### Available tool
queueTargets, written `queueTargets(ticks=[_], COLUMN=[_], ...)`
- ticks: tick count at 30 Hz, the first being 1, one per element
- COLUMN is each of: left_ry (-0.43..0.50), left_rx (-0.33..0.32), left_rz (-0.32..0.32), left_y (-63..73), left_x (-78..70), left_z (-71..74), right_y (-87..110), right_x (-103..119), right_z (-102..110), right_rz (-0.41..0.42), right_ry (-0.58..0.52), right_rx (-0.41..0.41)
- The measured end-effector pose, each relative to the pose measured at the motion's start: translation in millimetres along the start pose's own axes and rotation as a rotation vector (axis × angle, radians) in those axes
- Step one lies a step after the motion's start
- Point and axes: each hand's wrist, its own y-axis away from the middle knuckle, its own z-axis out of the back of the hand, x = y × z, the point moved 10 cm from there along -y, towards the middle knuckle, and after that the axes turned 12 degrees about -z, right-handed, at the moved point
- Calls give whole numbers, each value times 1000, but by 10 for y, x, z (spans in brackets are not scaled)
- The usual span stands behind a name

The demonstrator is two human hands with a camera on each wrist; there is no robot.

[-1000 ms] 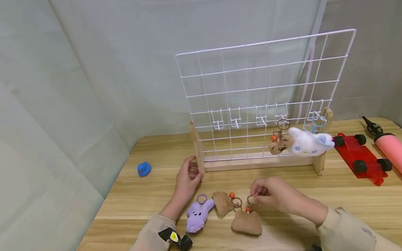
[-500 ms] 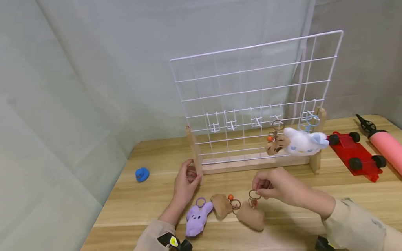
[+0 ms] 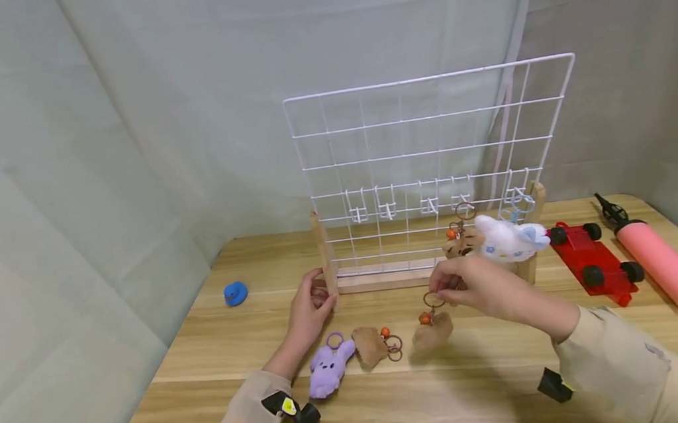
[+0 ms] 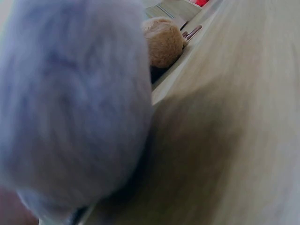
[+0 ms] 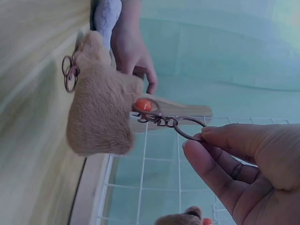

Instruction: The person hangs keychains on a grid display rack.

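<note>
My right hand (image 3: 470, 284) pinches the metal ring (image 5: 190, 129) of a brown plush keychain (image 5: 101, 112) between thumb and forefinger. The plush hangs from a short chain with an orange bead (image 5: 144, 105), just above the table. My left hand (image 3: 309, 310) holds the wooden side post (image 3: 323, 256) of the white wire grid rack (image 3: 430, 154) near its foot. Close to the left wrist lie a purple plush keychain (image 3: 329, 370) and a second brown plush keychain (image 3: 369, 346). The purple plush fills much of the left wrist view.
Several white hooks (image 3: 388, 209) sit in a row across the grid. From the right ones hang a white plush (image 3: 505, 235) and a brown plush (image 3: 460, 245). A red toy car (image 3: 594, 261) and pink cylinder (image 3: 669, 268) lie right; a blue duck (image 3: 235, 293) sits left.
My right hand has lifted the brown plush keychain by its ring off the table, up and a little right towards the rack. My left hand stays at the post.
</note>
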Motion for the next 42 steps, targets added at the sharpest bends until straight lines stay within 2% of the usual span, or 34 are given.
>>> queueTargets(ticks=[10,13,18,21,25,33,42], left_ry=[-24,-26,-31,-25,-15,-27,-18], left_rx=[-3,5,12,10,11,15,16], left_rz=[22,35,32,22,6,10,23], left_y=[0,1,-5,-10,-19,-29,-37], left_x=[1,-95,-361,-447,-459,-463,-492], left_z=[49,60,81,78,52,34,5], right_y=[-71,-92,-128,-154,-175,-249,-322], right_x=[157,190,254,263,233,228,192], right_z=[294,388,544,631,734,908,1015], right_rz=[57,54,59,45,5,9,-20], right_ry=[90,114,142,148,145,147,225], right_rx=[-148,-185,-221,-226,-227,-273,-309])
